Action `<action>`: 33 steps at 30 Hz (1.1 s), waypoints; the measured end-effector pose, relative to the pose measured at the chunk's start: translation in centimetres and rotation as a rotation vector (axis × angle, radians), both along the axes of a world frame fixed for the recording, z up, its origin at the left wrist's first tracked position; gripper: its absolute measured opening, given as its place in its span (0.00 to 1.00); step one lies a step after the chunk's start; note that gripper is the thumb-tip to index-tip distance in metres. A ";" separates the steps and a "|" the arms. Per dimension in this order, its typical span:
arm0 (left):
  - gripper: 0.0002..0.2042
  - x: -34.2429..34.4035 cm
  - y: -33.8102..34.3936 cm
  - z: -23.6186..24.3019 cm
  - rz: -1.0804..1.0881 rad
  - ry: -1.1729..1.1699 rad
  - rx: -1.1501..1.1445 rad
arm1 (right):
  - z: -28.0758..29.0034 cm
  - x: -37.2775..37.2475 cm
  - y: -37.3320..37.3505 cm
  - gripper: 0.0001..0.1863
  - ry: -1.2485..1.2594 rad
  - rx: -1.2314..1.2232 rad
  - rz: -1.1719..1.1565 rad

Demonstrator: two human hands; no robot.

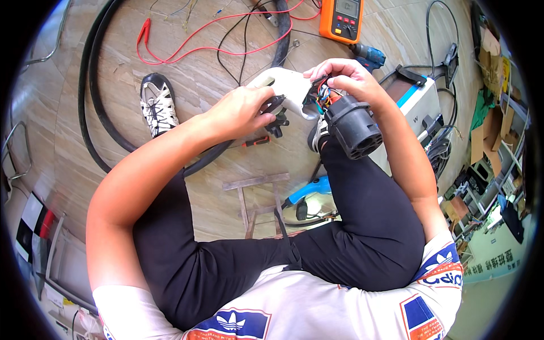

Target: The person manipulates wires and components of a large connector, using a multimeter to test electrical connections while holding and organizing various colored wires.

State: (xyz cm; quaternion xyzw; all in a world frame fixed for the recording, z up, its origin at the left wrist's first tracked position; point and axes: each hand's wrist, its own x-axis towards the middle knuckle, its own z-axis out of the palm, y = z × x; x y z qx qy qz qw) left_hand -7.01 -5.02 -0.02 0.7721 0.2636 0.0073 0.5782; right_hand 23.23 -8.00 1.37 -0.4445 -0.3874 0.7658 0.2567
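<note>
I see the left hand [243,111] gripping a black part [275,103]; the right hand [354,78] pinches wires [324,97]; tugging could tear 1 loose.

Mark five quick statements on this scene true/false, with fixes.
1. Coloured wires show by the right hand, between the white shell and the black connector. True.
2. The orange multimeter lies on the floor. True.
3. The right hand rests flat on the floor. False: its fingers are at the wires.
4. The left hand closes on a black piece. True.
5. The white shell lies on the floor. False: it is raised, between the two hands.
</note>
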 end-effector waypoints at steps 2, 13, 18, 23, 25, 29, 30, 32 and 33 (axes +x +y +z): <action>0.17 0.2 -0.1 -0.1 -0.009 0.019 -0.017 | -0.1 0.2 0.0 0.13 -0.001 0.009 0.017; 0.19 0.8 -0.3 0.0 -0.056 0.089 -0.095 | 0.7 0.0 -0.1 0.12 0.033 -0.051 -0.024; 0.19 0.9 -0.2 0.3 -0.051 0.078 -0.110 | 0.9 -0.3 0.1 0.13 -0.057 -0.031 0.001; 0.19 0.3 0.1 -0.3 -0.066 -0.007 -0.068 | 0.6 -0.7 0.2 0.12 -0.136 -0.027 -0.003; 0.18 -0.7 0.5 -1.4 -0.096 0.041 -0.024 | 0.5 -0.8 0.1 0.11 -0.141 -0.024 -0.039; 0.16 -3.2 1.7 -3.2 -0.096 0.245 -0.003 | 0.1 -0.5 -0.3 0.10 -0.109 -0.002 -0.052; 0.15 -4.1 2.0 -3.9 -0.094 0.271 0.031 | -0.2 -0.4 -0.3 0.09 -0.107 0.012 -0.050; 0.15 -5.6 2.5 -5.6 -0.102 0.374 0.060 | -0.3 -0.3 -0.2 0.07 -0.088 0.015 -0.048; 0.15 -6.5 2.6 -6.6 -0.103 0.429 0.076 | -0.2 -0.3 -0.2 0.07 -0.079 0.014 -0.048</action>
